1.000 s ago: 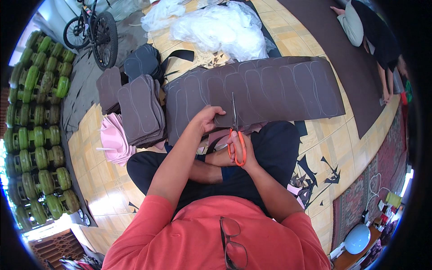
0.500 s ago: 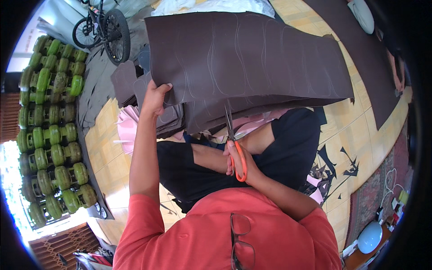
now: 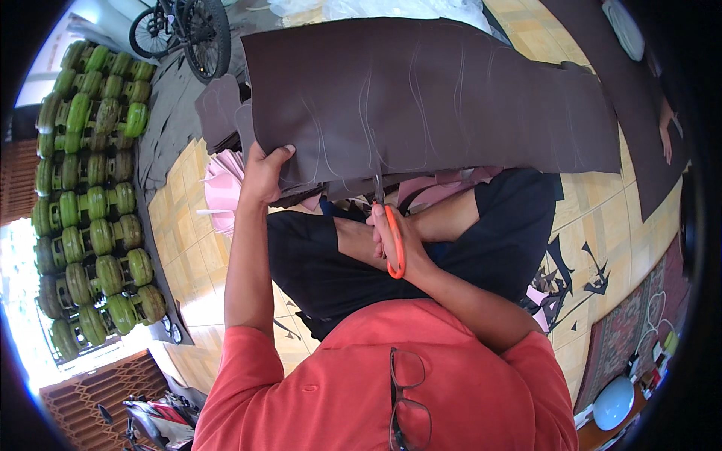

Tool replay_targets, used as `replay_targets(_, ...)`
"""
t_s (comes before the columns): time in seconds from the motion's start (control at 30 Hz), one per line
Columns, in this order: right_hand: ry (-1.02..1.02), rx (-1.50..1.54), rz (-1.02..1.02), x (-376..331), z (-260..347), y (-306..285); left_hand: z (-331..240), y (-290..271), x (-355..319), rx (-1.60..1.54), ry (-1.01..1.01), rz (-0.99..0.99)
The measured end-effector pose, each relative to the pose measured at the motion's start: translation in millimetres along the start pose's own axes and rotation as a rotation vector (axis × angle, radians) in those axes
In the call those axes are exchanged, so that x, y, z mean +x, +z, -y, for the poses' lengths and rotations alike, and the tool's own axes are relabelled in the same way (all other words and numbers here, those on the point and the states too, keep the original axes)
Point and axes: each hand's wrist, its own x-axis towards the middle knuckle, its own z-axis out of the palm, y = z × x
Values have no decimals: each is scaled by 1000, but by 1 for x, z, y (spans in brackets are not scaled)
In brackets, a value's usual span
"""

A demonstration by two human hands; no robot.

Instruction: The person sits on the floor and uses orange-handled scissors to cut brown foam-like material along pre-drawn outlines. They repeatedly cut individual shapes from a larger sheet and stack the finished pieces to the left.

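Observation:
A large dark brown sheet [image 3: 444, 105] is held up in front of me, with curved pale outlines drawn across it. My left hand [image 3: 265, 171] pinches its lower left corner, thumb on top. Around the orange handles of a pair of scissors [image 3: 395, 244] my right hand [image 3: 397, 234] is closed. The blades meet the sheet's lower edge near its middle, and their tips are partly hidden by it. Below and behind the sheet lie pink pieces [image 3: 224, 188] and a stack of brown cut pieces [image 3: 219, 113].
Dark scraps [image 3: 560, 282] litter the tiled floor at my right. Green gas cylinders [image 3: 94, 199] are piled at the left, and a bicycle [image 3: 203, 37] stands at the far left. Another brown sheet [image 3: 639, 150] lies at the far right, with another person's hand [image 3: 666, 135] beside it.
The sheet's right part has swung out to the right and its lower edge has risen. The scissors have moved up slightly, their blades now more covered by the sheet. My left hand keeps its hold.

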Motion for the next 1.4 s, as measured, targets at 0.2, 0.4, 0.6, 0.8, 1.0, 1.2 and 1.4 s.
replay_targets(0.2,54,173,7,-16,25,4,3,-1,-6,14,2,-4)
replay_targets(0.4,59,170,18,-25,30,-3,12,-3,-5,-39,-21,-12)
replay_targets(0.6,75,205,-10,-5,13,0,21,-4,-17,-46,-64,-15)
replay_targets(0.8,1,87,-15,-7,20,-3,21,0,-32,-160,-162,4)
replay_targets(1.0,110,131,54,-12,16,-2,44,-13,-44,-155,-209,22)
replay_targets(1.2,75,133,-8,-15,11,8,46,0,-72,-191,-264,19)
replay_targets(1.4,150,187,-6,-26,19,15,53,1,-91,-199,-298,2)
